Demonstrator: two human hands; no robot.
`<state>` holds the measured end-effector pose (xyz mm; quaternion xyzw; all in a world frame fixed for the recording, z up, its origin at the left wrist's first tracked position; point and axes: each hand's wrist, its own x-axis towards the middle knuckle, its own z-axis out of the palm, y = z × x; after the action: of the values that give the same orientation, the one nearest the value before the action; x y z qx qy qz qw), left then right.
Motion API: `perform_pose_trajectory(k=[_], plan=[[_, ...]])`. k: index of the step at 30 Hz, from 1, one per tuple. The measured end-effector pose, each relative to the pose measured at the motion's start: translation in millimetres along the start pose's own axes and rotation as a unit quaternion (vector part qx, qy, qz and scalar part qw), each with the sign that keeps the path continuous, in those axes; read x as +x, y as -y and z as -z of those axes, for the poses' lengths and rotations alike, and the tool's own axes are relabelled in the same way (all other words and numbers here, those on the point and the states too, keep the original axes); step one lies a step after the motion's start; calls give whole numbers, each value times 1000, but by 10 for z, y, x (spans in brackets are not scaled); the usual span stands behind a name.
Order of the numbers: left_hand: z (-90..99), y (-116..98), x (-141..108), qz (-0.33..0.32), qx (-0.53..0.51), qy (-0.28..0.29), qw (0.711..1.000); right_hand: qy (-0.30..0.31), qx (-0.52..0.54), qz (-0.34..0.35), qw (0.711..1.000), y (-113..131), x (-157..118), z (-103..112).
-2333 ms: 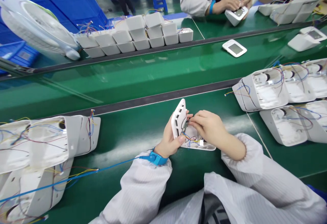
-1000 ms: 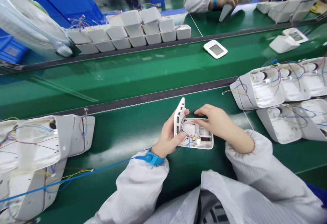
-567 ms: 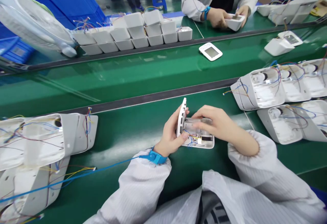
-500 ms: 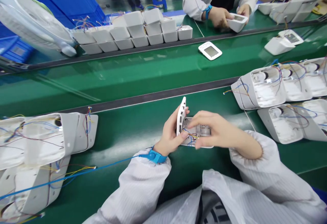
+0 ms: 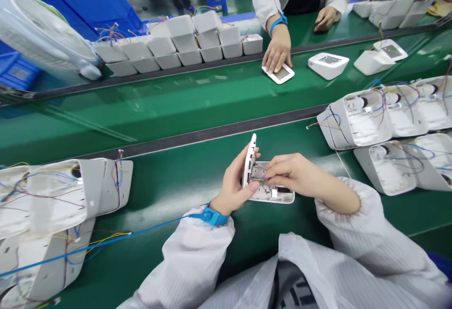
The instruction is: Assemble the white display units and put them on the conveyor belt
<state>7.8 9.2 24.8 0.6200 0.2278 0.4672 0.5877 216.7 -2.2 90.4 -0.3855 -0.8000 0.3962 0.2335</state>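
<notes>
My left hand (image 5: pixel 235 179) grips a white device cover (image 5: pixel 250 159), tilted almost upright, with the thumb at its lower edge. Beside it lies the open white housing (image 5: pixel 273 198), its inside facing up. Thin coloured wires (image 5: pixel 260 178) run between the cover and the housing. My right hand (image 5: pixel 291 172) reaches over the housing, its thumb and fingertips pinched together on the wires. A small white connector or part (image 5: pixel 274 192) shows inside the housing below these fingers. A blue wrist strap (image 5: pixel 213 216) with a cord sits on my left wrist.
White housings with wires stand at the left (image 5: pixel 60 196) and right (image 5: pixel 370 116). Across the green belt, a co-worker's hand (image 5: pixel 278 52) touches a white-framed screen panel (image 5: pixel 283 75); a white device (image 5: pixel 328 66) lies beside it. Stacked white housings (image 5: pixel 190 41) and a fan (image 5: pixel 38 31) stand behind.
My right fingers have closed into a pinch on the wires, while my left hand stays put. The co-worker has set down a device on the belt and reached to the screen panel.
</notes>
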Motion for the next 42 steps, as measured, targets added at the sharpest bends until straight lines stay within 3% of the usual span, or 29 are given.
perform_pose_trajectory(k=[6,14,17,21,23,25,26,32,38,42], plan=[[-5,-31,20,-2,80,22,997,-10,-270,-21,962,-26,64,-91],[-20,-161,85,-61,264,81,959,-27,-317,-110,942,-18,72,-206],[-4,-213,94,-49,316,147,936,-37,-238,-123,963,-82,54,-136],[7,-271,109,-15,388,224,894,-10,3,-99,995,-251,3,142],[11,-289,114,-1,413,239,879,-84,102,-124,983,-308,0,230],[20,-295,114,8,423,251,871,-196,170,-163,952,-326,29,208],[26,-293,111,11,426,254,868,-224,197,-176,938,-324,52,157],[54,-259,103,29,439,262,859,-159,278,-201,926,-261,185,-191],[90,-223,117,33,428,255,866,-197,294,-210,911,-243,208,-190],[42,-198,83,35,425,245,871,-281,288,-185,896,-247,216,-206]])
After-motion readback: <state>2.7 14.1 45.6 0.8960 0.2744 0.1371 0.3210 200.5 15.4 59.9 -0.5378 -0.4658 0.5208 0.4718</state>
